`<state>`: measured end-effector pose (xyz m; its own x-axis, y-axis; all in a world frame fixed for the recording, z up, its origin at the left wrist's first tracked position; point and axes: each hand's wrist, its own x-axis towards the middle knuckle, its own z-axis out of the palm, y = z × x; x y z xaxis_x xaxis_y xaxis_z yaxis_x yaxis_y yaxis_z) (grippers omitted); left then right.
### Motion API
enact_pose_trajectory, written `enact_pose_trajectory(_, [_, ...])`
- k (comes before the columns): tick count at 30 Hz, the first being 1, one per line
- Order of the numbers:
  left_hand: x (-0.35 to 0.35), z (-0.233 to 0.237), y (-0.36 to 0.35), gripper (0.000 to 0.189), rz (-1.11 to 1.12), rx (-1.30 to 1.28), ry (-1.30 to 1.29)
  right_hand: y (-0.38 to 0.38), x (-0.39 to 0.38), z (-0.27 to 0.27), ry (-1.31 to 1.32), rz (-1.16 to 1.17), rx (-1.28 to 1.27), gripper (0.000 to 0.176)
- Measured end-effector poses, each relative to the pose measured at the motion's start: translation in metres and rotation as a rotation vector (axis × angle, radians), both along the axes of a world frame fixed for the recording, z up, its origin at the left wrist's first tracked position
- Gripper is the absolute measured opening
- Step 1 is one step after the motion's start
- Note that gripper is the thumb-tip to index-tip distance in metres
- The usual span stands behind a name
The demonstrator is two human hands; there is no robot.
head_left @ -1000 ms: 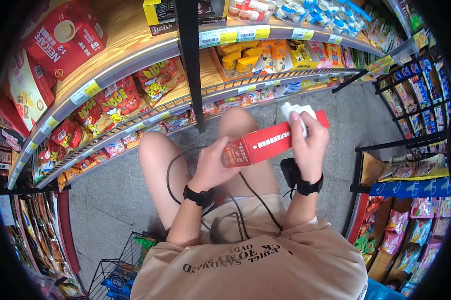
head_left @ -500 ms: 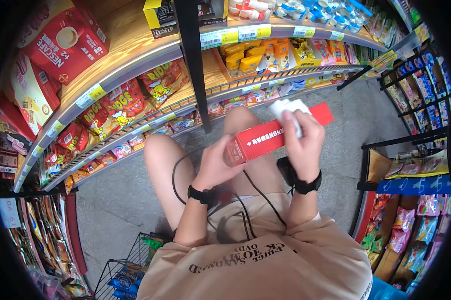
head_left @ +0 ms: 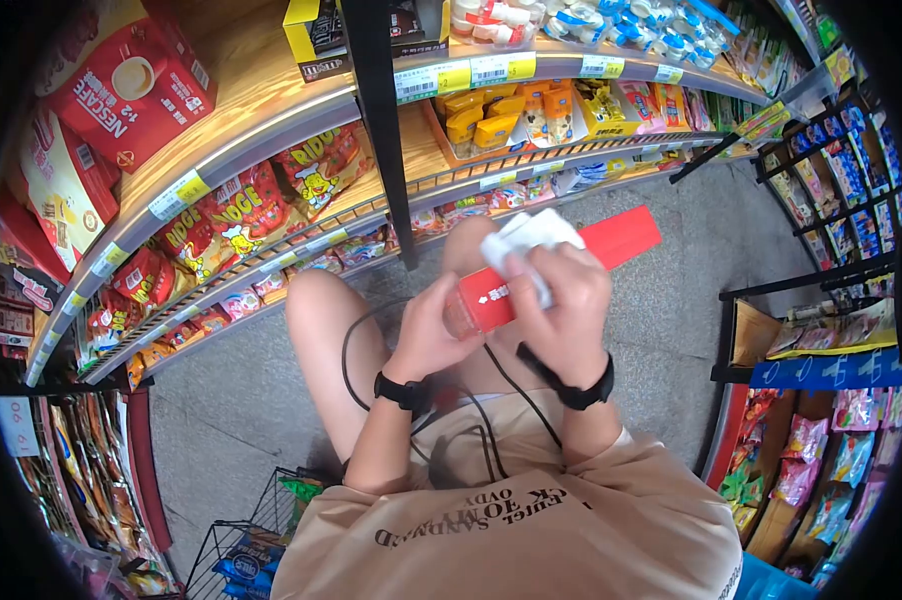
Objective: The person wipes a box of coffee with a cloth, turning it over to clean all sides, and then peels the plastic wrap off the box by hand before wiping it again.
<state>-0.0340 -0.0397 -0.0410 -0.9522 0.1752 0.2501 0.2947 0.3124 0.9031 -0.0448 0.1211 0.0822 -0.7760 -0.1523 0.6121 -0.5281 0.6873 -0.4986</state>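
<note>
A long red box (head_left: 619,240) with white lettering lies slantwise over my knees. My left hand (head_left: 434,325) is closed round its near left end, where a paler end face shows by the fingers. My right hand (head_left: 569,305) presses a folded white cloth (head_left: 531,238) against the box, thumb on the near side and fingers bent over the top. Cloth and hand cover the middle of the box and part of its lettering. Black bands sit on both wrists, and dark cables hang below the hands.
Curved shelves ahead hold red snack bags (head_left: 249,210), yellow packets (head_left: 496,120) and a red Nescafe box (head_left: 136,80). A black post (head_left: 379,130) stands before them. At lower left is a wire basket (head_left: 226,525) with blue packages. More racks of packets (head_left: 806,450) line the right.
My right hand has slid the white cloth leftward along the red box, toward my left hand. My left hand stays on the box's end.
</note>
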Motion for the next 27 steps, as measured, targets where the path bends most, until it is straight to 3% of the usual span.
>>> enact_pose_trajectory(4, [0.002,-0.003,-0.005,0.054,-0.045,0.069,-0.072,-0.024,0.01,0.002,0.012,0.183,0.034,0.027])
enact_pose_trajectory(8, [0.002,-0.005,-0.008,0.064,-0.047,0.055,-0.086,-0.023,0.008,0.0,0.031,0.193,0.0,0.028])
enact_pose_trajectory(10, [0.002,0.006,-0.007,0.066,-0.044,-0.039,-0.108,-0.015,0.003,-0.004,-0.002,0.161,-0.022,0.028])
enact_pose_trajectory(17, [-0.001,0.007,-0.006,0.053,-0.047,0.021,-0.031,0.02,-0.009,-0.005,-0.066,-0.099,-0.021,0.022])
enact_pose_trajectory(19, [0.001,0.01,-0.006,0.058,-0.052,-0.022,-0.056,0.031,-0.011,-0.009,-0.117,-0.164,-0.071,0.025])
enact_pose_trajectory(27, [-0.001,0.005,-0.003,0.052,-0.038,-0.046,0.004,0.025,-0.007,-0.011,-0.057,-0.162,-0.021,0.026])
